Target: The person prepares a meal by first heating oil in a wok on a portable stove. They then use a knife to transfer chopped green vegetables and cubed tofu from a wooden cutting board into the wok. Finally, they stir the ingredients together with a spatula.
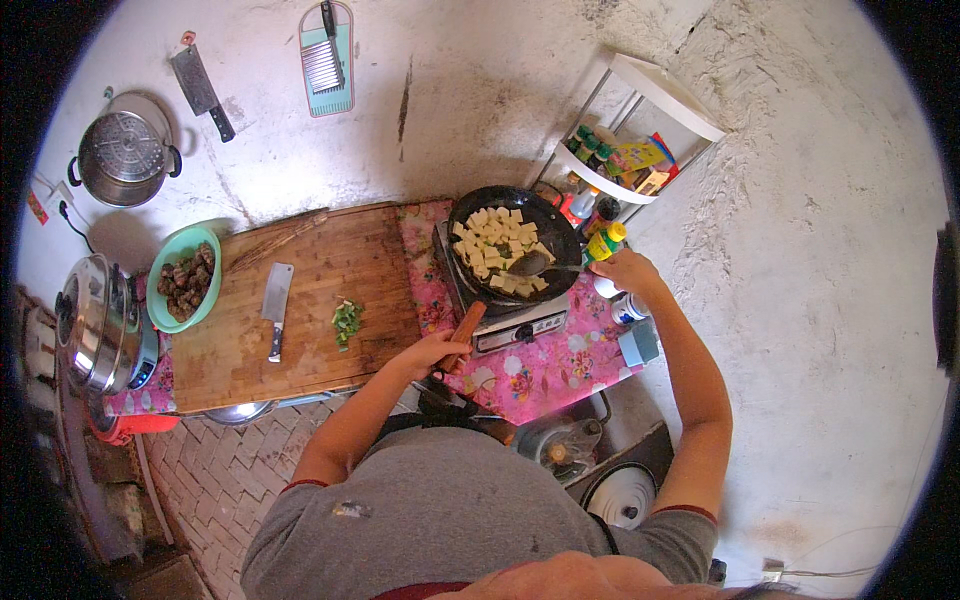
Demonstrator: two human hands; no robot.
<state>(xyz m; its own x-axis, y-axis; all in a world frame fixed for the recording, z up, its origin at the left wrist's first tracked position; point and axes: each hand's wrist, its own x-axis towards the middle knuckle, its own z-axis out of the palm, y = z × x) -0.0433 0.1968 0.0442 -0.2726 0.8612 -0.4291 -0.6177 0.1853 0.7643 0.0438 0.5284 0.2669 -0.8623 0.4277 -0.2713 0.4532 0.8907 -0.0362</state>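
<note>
In the head view, a black wok [559,229] sits on a portable gas stove [491,341]. Pale cubes that look like tofu [491,244] lie spread over its bottom with a few green bits. My left hand [431,354] grips the wooden wok handle [465,330]. From the right, my right hand [628,271] holds the end of a metal cooking ladle [529,263], whose dark bowl rests among the cubes. Part of the ladle's handle is hidden in my fist.
A wooden cutting board [330,277] bears a cleaver [277,304] and chopped greens [346,322]. Left of these stands a green bowl of brown chunks [184,281] beside a steamer pot [94,322]. Bottles [606,241] and a corner shelf [606,172] stand close behind my right hand.
</note>
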